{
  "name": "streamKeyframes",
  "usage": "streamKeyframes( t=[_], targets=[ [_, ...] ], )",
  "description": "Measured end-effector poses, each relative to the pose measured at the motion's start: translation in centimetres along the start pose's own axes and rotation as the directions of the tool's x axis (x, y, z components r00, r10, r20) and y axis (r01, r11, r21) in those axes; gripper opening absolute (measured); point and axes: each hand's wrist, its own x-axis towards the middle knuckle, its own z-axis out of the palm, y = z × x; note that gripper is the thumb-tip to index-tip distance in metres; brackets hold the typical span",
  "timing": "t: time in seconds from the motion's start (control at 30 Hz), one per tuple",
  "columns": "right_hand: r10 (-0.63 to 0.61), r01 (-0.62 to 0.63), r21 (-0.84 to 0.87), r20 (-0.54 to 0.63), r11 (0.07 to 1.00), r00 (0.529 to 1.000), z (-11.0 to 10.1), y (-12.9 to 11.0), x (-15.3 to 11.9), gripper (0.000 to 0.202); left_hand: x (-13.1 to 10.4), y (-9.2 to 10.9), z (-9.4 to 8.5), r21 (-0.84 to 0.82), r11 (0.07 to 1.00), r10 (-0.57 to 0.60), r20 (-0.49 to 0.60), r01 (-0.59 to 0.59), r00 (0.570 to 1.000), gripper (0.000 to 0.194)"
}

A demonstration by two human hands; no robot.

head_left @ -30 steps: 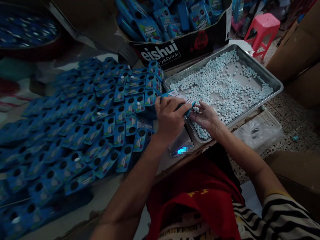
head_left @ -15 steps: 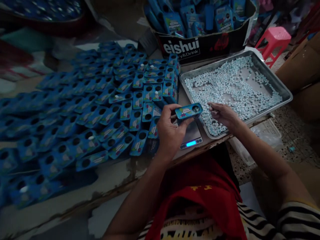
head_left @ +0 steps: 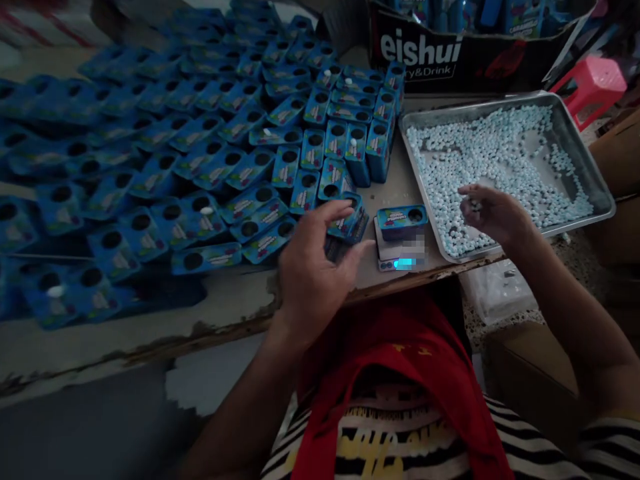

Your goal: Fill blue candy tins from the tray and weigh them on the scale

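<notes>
My left hand [head_left: 320, 267] is open, thumb and fingers spread beside a blue candy box [head_left: 356, 219] at the near edge of the rows. Whether its fingertips touch that box I cannot tell. Just right of it, another blue candy box [head_left: 393, 217] with a round hole in its top rests on a small digital scale [head_left: 387, 252] with a lit display. Over the left part of a metal tray [head_left: 606, 200] is my right hand [head_left: 493, 212], fingers curled together. What they hold, if anything, is too small to make out. Small pale blue and white round candies [head_left: 505, 143] lie in the tray.
Many blue boxes [head_left: 195, 170] stand in rows across the left of the table, several with a white piece on top. Behind them is a black carton [head_left: 450, 60] holding more blue packs. A pink stool [head_left: 597, 83] stands beyond the tray. The worn table edge [head_left: 240, 327] runs in front.
My left hand has let go of the blue candy box, now on the scale, and moved left to the rows. My right hand stays over the tray. The whole view has shifted.
</notes>
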Motion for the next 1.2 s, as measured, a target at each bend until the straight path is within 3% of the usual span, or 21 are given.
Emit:
streamKeyframes(
  t=[0.13, 0.3, 0.4, 0.57, 0.73, 0.9, 1.0, 1.1, 1.2],
  targets=[
    [-0.072, 0.066, -0.121, -0.049, 0.990, 0.996, -0.3, 0.0, 0.0, 0.024, -0.7, 0.2, -3.6, 0.088, 0.996, -0.005, -0.072, 0.011, 0.997, 0.045],
    [-0.079, 0.060, -0.223, -0.075, 0.973, 0.994, 0.8, 0.0, 0.2, 0.031, 0.3, -0.2, -4.4, 0.155, 0.987, 0.070, -0.152, -0.046, 0.986, 0.044],
    [-0.091, 0.081, -0.203, -0.039, 0.976, 0.995, 1.8, -0.8, 0.2, 0.026, 1.2, -0.6, -4.3, 0.212, 0.967, 0.183, -0.205, -0.139, 0.961, 0.035],
    [-0.066, 0.077, -0.206, 0.059, 0.975, 0.996, 3.3, -2.5, -0.3, 0.018, 2.0, -1.1, -3.8, 0.210, 0.943, 0.289, -0.142, -0.257, 0.947, 0.043],
    [-0.129, 0.166, -0.348, 0.128, 0.923, 0.983, 4.7, -3.3, -1.3, 0.013, 2.7, -0.3, -2.7, 0.187, 0.970, 0.169, -0.047, -0.158, 0.984, 0.044],
    [-0.104, 0.144, -0.427, 0.116, 0.893, 0.988, 6.2, -3.4, -2.4, 0.019, 3.3, 0.5, -0.8, 0.227, 0.953, 0.187, 0.084, -0.201, 0.979, 0.060],
    [-0.105, 0.171, -0.476, 0.160, 0.863, 0.981, 6.8, -3.5, -2.8, 0.018, 3.2, 0.8, 0.5, 0.249, 0.962, 0.069, 0.168, -0.110, 0.983, 0.062],
    [-0.123, 0.236, -0.571, 0.229, 0.787, 0.966, 7.3, -3.8, -2.9, 0.015, 2.9, 1.0, 1.2, 0.223, 0.975, -0.025, 0.212, -0.023, 0.977, 0.061],
    [-0.177, 0.341, -0.646, 0.307, 0.683, 0.935, 7.6, -3.9, -2.6, 0.009, 3.0, 1.1, 1.3, 0.214, 0.977, -0.027, 0.195, -0.016, 0.980, 0.059]
  ],
)
